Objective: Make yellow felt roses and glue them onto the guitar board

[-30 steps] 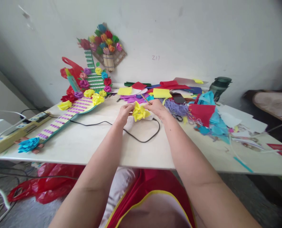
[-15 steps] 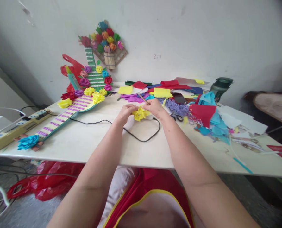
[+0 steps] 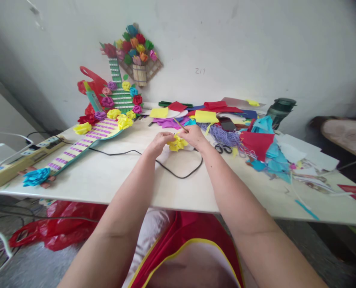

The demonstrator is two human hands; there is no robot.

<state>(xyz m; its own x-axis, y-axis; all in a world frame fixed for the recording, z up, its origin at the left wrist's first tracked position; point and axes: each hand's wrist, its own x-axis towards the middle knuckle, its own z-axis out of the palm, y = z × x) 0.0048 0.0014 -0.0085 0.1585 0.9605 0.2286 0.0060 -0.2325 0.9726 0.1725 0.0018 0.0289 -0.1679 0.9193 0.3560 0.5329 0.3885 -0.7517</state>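
Note:
Between my hands, over the middle of the white table, is a ruffled yellow paper flower [image 3: 178, 144]. My left hand [image 3: 160, 143] is closed on its left side, fingers pinched at the petals. At the flower's upper right, my right hand [image 3: 195, 137] is closed with a thin brown stick [image 3: 180, 125] slanting up and left out of the fingers; it looks like a pencil or a thin dowel. Those right fingertips also touch the petals. The exact grip is partly hidden behind the fingers. A black cord [image 3: 178, 176] loops on the table just below the flower.
A guitar-shaped craft [image 3: 84, 146] with paper flowers lies at left beside a power strip [image 3: 24, 158]. Behind are paper sheets [image 3: 206, 117] and shredded purple strips [image 3: 222, 134]. Scissors [image 3: 223, 149], cyan and red scraps [image 3: 257, 144] and a dark bottle [image 3: 281, 112] are at right.
Both hands keep nearly the same place around the yellow flower. The right hand and stick have shifted very slightly, and more of the scissors shows beside the right wrist. The view has moved a little.

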